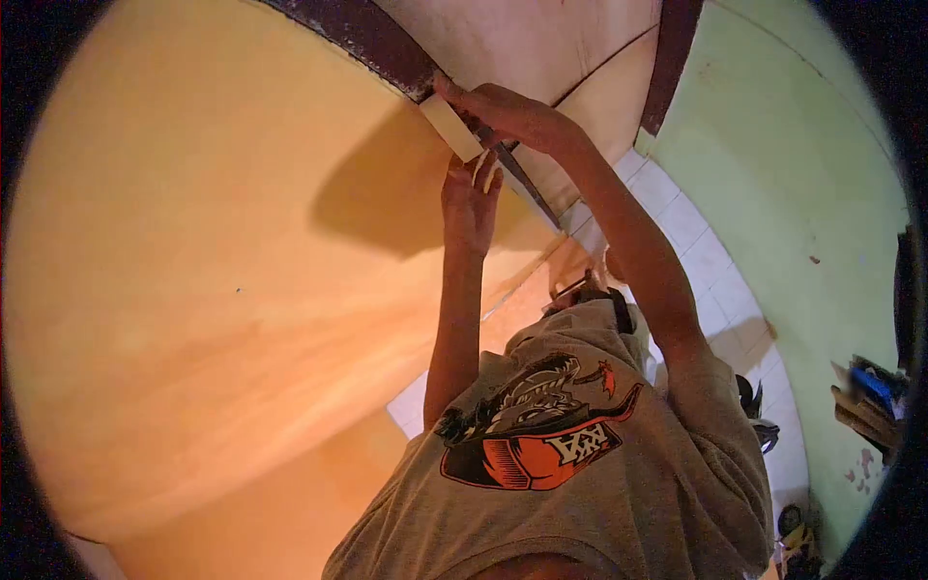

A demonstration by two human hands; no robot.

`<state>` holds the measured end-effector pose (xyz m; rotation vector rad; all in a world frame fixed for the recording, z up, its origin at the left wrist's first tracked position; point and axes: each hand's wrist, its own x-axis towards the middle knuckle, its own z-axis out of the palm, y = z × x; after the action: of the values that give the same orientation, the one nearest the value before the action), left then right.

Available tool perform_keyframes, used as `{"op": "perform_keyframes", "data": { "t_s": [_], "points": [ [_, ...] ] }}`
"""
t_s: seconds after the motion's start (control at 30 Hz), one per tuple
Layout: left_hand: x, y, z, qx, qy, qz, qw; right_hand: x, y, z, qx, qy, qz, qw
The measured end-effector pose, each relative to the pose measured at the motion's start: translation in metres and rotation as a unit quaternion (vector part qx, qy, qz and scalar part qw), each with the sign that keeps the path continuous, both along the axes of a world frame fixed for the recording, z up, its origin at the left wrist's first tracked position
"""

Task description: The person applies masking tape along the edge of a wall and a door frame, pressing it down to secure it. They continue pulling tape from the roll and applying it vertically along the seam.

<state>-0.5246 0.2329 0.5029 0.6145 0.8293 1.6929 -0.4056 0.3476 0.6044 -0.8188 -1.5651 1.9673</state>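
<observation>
Both my hands are raised to the edge of the orange wall, at a pale rectangular piece point(450, 129) set against a dark frame point(372, 43). My left hand point(471, 203) is at its lower end, fingertips closed on the edge with some fingers spread beside it. My right hand point(512, 114) reaches over from the other side, its fingers bent along the piece's upper end and far edge. Its palm side is partly hidden. Below the hands, a dark narrow strip point(530, 188) runs down along the wall's edge.
The orange wall point(193, 193) fills the left, with a shadow of the hands on it. A green wall point(773, 145) stands at the right above a white tiled floor point(710, 256). Stacked items with a blue object point(873, 385) lie at the far right.
</observation>
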Motion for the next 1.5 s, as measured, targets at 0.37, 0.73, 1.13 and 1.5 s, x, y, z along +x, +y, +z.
{"op": "perform_keyframes", "data": {
  "t_s": [0.37, 0.73, 1.13, 1.5],
  "points": [
    [-0.028, 0.004, 0.022, 0.016, -0.357, -0.124, 0.925, 0.009, -0.004, 0.024, 0.07, -0.047, 0.043, 0.996],
    [-0.026, 0.004, 0.04, 0.057, -0.52, -0.166, 0.836, -0.009, -0.02, 0.034, 0.198, -0.197, -0.02, 0.96],
    [-0.032, 0.014, 0.013, 0.106, -0.583, -0.199, 0.781, -0.02, -0.073, 0.034, 0.4, -0.27, -0.186, 0.856],
    [-0.034, 0.014, 0.022, 0.039, -0.579, -0.201, 0.789, 0.002, -0.039, 0.027, 0.204, -0.004, -0.109, 0.973]
  ]
}}
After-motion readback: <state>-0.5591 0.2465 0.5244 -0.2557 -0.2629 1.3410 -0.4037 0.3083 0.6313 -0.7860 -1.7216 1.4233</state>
